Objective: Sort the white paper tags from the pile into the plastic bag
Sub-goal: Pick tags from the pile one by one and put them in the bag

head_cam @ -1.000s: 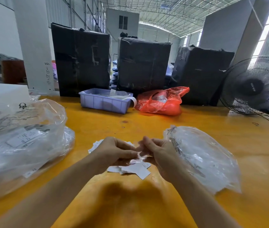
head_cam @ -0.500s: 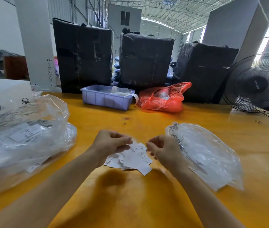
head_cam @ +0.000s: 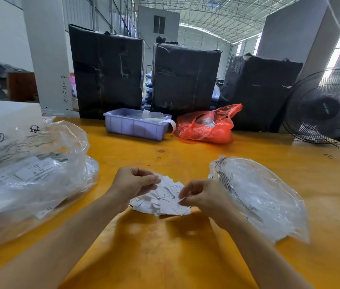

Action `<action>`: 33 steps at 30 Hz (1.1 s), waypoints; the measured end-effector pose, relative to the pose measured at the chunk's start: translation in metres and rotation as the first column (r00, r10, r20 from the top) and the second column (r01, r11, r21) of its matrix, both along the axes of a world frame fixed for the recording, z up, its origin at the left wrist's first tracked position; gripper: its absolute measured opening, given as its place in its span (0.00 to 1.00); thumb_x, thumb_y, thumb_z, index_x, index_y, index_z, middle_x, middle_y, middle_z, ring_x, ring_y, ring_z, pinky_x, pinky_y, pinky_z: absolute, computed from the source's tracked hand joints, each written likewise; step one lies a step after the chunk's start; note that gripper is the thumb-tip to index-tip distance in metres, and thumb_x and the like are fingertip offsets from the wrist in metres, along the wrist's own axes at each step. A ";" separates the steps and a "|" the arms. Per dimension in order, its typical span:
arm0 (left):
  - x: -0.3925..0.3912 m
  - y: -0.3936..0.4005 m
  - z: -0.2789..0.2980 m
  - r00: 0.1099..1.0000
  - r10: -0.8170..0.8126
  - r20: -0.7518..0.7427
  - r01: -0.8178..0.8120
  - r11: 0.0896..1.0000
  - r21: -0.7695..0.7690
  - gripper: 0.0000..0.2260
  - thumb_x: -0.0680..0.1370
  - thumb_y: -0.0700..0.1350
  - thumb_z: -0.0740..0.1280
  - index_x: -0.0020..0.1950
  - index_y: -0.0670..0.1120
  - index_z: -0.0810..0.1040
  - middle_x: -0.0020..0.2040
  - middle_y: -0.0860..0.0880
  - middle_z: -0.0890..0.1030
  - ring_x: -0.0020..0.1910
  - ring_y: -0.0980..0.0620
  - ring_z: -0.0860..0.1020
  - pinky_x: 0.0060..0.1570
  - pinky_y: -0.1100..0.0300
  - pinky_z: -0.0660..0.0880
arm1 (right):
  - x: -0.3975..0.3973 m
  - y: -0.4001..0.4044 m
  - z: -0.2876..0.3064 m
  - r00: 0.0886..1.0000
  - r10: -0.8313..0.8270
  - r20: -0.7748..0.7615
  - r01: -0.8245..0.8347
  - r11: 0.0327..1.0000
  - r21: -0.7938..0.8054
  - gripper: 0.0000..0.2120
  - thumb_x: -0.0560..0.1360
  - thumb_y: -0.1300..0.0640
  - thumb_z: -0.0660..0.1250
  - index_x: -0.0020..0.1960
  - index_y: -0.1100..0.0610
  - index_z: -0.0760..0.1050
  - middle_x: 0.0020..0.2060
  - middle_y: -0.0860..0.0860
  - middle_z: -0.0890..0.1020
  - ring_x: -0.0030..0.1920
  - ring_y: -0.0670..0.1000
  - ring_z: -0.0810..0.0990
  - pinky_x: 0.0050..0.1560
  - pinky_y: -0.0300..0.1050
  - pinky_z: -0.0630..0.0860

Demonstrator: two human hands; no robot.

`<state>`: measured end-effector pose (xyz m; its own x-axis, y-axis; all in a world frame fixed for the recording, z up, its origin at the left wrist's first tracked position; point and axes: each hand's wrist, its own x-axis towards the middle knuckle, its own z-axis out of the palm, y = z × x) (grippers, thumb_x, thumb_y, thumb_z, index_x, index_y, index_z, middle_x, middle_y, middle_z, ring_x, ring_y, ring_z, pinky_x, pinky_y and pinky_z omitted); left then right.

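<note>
Fingertips of right hand [head_cam: 203, 197] pinch one tag [head_cam: 181, 199] above pile [head_cam: 160, 202]; left hand [head_cam: 132, 182] curled, contents unclear.

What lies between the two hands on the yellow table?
In the head view, the pile of white paper tags lies between the left hand and the right hand, on the table.

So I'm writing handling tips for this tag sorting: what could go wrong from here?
1. The fan stands close on the right; if it runs, the loose tags could scatter.
2. The bag lies flat beside the pile, so tags may miss its mouth.
3. The right hand pinches one thin tag while the left hand is above the pile; it could slip.
</note>
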<state>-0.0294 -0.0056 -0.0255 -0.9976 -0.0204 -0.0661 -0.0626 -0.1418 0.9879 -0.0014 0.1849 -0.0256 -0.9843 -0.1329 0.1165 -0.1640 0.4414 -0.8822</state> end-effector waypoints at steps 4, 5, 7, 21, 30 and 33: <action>-0.002 -0.001 0.000 1.000 -0.001 0.016 0.000 1.000 0.023 0.04 0.70 0.32 0.72 0.43 0.37 0.78 0.34 0.44 0.84 0.30 0.52 0.83 0.28 0.66 0.77 | -0.001 -0.001 0.003 0.981 -0.012 -0.192 -0.061 0.927 -0.369 0.25 0.63 0.81 0.69 0.23 0.52 0.78 0.50 0.53 0.76 0.55 0.46 0.75 0.51 0.49 0.79; -0.002 0.000 0.000 1.000 -0.011 0.021 0.011 1.000 0.023 0.05 0.70 0.32 0.72 0.43 0.37 0.78 0.34 0.44 0.84 0.30 0.52 0.83 0.28 0.66 0.77 | -0.003 -0.002 0.001 0.976 0.003 -0.217 -0.093 0.908 -0.408 0.27 0.63 0.83 0.66 0.22 0.52 0.78 0.49 0.53 0.76 0.54 0.46 0.76 0.49 0.49 0.80; 0.000 0.002 0.001 0.999 -0.045 0.023 0.044 0.999 0.022 0.06 0.69 0.32 0.73 0.43 0.38 0.78 0.34 0.44 0.84 0.30 0.52 0.83 0.28 0.66 0.77 | -0.004 -0.002 -0.001 0.967 0.037 -0.253 -0.148 0.887 -0.438 0.28 0.65 0.84 0.64 0.23 0.53 0.78 0.42 0.52 0.77 0.48 0.47 0.79 0.47 0.47 0.81; 0.008 0.012 0.005 0.995 -0.096 -0.034 0.096 0.995 -0.017 0.09 0.65 0.31 0.75 0.42 0.39 0.80 0.31 0.47 0.83 0.28 0.55 0.81 0.27 0.69 0.74 | -0.003 0.000 0.000 0.948 -0.148 -0.281 0.049 0.942 -0.331 0.15 0.71 0.66 0.72 0.53 0.52 0.75 0.40 0.53 0.84 0.44 0.50 0.84 0.45 0.42 0.81; 0.008 0.014 0.001 0.989 -0.136 -0.065 0.126 0.983 -0.136 0.10 0.65 0.33 0.76 0.41 0.43 0.81 0.33 0.50 0.84 0.31 0.58 0.81 0.29 0.69 0.75 | -0.006 0.005 0.005 0.951 -0.138 -0.276 0.054 0.955 -0.293 0.07 0.76 0.61 0.67 0.40 0.54 0.80 0.32 0.48 0.81 0.31 0.39 0.77 0.32 0.30 0.71; 0.008 0.014 0.001 0.984 -0.157 -0.079 0.143 0.976 -0.162 0.10 0.66 0.32 0.75 0.42 0.43 0.81 0.34 0.51 0.85 0.31 0.60 0.81 0.29 0.69 0.74 | -0.008 0.010 0.007 0.933 -0.136 -0.334 0.069 0.977 -0.203 0.09 0.74 0.64 0.68 0.42 0.51 0.79 0.37 0.47 0.82 0.35 0.38 0.79 0.35 0.30 0.73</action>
<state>-0.0214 0.0089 -0.0243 -0.9918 0.1269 0.0175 0.0198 0.0174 0.9997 -0.0095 0.1949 -0.0187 -0.8861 0.0231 0.4630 -0.4345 0.3064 -0.8469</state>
